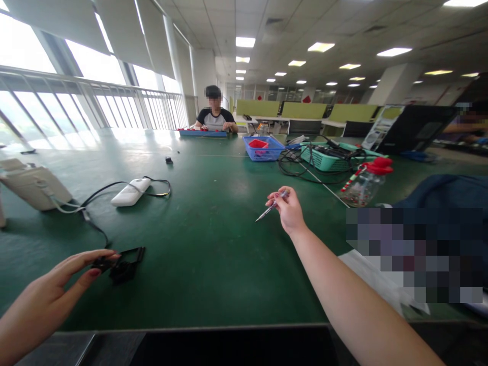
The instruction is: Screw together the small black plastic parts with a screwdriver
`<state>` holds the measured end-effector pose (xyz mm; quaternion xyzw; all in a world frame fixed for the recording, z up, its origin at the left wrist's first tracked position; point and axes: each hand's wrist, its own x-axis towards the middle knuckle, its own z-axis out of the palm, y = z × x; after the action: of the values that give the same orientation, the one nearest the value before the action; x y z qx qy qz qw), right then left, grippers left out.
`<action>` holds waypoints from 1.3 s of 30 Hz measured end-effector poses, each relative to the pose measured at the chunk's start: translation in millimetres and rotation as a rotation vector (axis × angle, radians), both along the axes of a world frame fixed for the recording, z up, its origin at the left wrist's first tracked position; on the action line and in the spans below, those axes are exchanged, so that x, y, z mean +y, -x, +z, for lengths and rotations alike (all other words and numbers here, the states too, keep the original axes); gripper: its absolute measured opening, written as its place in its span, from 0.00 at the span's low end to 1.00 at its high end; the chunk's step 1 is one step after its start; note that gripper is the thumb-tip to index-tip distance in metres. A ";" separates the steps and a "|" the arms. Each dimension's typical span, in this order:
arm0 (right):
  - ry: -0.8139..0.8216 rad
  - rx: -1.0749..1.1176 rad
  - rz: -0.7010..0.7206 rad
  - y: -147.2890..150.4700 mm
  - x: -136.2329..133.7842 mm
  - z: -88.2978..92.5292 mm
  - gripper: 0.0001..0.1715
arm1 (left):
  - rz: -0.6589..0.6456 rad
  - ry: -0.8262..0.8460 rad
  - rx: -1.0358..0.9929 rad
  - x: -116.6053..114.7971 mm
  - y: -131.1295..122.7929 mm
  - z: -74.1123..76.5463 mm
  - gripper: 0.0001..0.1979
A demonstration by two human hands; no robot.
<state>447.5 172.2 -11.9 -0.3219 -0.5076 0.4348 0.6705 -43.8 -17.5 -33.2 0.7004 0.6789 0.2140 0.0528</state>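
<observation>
My right hand (288, 208) reaches out over the green table (213, 244), its fingers pinched round a thin silver screwdriver (271, 206) whose tip points left and down. At the lower left my left hand (53, 290) pinches the edge of a small black plastic part (122, 264) that lies on the table near the front edge. A black cable runs from behind that part toward the left.
A white device (130, 192) with a black cord lies at mid left, a beige unit (32, 185) at far left. Blue basket (263, 148), green basket (328, 158) with cables, and a red-capped bottle (364, 183) sit right. A person sits at the table's far end.
</observation>
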 end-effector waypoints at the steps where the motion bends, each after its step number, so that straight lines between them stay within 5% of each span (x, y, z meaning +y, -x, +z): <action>1: -0.002 -0.006 0.000 -0.1 0.0 -0.2 0.18 | 0.016 -0.021 -0.014 -0.5 -1.5 -1.5 0.19; 11: -0.013 -0.023 0.007 -0.7 0.3 -2.2 0.16 | 0.142 -0.034 0.134 4.6 -37.4 -0.3 0.26; 25: -0.027 -0.035 0.020 0.6 -0.2 -1.3 0.16 | 0.124 -0.070 0.193 -4.5 -33.9 -16.7 0.26; 32: -0.016 -0.020 0.025 1.2 -0.4 -1.5 0.17 | 0.205 -0.015 0.145 11.6 -33.3 11.4 0.29; 39: -0.013 -0.019 0.021 1.5 -0.3 -1.6 0.15 | -0.076 0.161 0.137 40.9 -30.5 21.5 0.28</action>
<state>446.0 171.9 -13.5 -0.3164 -0.5203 0.4353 0.6631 -13.3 23.5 -11.7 0.7319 0.6690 0.1082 0.0705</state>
